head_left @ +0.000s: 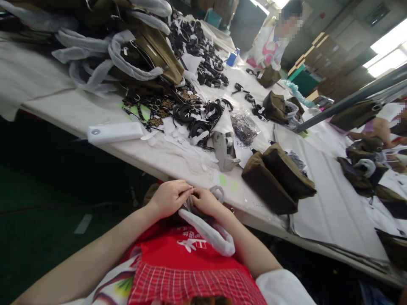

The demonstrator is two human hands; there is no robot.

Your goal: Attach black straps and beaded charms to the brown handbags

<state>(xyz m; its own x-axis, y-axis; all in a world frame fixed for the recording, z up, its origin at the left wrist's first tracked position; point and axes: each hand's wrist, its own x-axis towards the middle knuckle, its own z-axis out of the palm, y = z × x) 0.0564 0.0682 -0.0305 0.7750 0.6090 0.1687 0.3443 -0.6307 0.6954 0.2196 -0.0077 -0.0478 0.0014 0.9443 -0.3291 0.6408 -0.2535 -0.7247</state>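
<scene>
At the table's front edge, above my lap, my left hand (170,197) and my right hand (206,201) meet over a brownish handbag, mostly hidden by my hands and arms. Its wrapped white handle (206,233) loops down over my red apron (178,254). The fingers of both hands are closed in a pinch at the top of the bag, fingertips almost touching. A tiny shiny bit shows between them, too small to name. Just beyond my hands, on the table (178,163), stands a grey metal tape dispenser or similar tool (225,150).
Two olive-brown bags (278,180) stand to the right. A white box-like item (115,132) lies near the left edge. Coiled black straps (200,120) and a bag of small parts (244,128) lie beyond. Wrapped-handle bags (159,51) pile up left. A co-worker (269,46) stands across.
</scene>
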